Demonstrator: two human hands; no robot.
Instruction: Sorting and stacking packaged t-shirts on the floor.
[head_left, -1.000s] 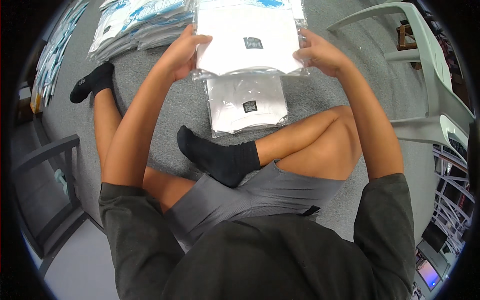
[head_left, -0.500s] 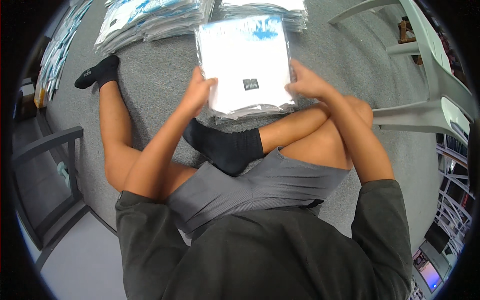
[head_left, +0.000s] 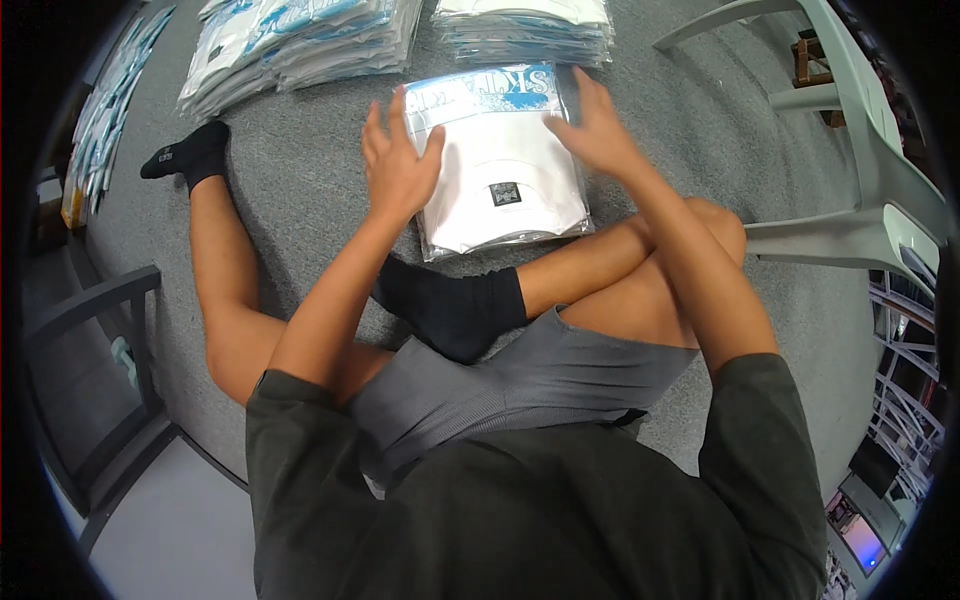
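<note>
A folded white T-shirt (head_left: 505,150) in a clear plastic bag lies on the carpet in front of my crossed leg. Blue print runs along its far end, and a small dark label shows near its neckline. At its left edge, my left hand (head_left: 400,165) has its fingers spread, thumb over the shirt. My right hand (head_left: 597,130) is beside the upper right edge, thumb and fingers apart, slightly blurred. Neither hand grips anything. Whether other bagged shirts lie beneath this one is hard to see.
Stacks of bagged shirts stand beyond, a wide one (head_left: 310,45) at far left and another (head_left: 525,35) at far centre. More bagged shirts (head_left: 110,110) line the left side. A pale plastic chair (head_left: 860,130) is at right, a dark-framed chair (head_left: 100,290) at left.
Both hands have let go of the bagged T-shirt and opened. The shirt has settled lower and nearer to me, and my hands have moved toward its far end.
</note>
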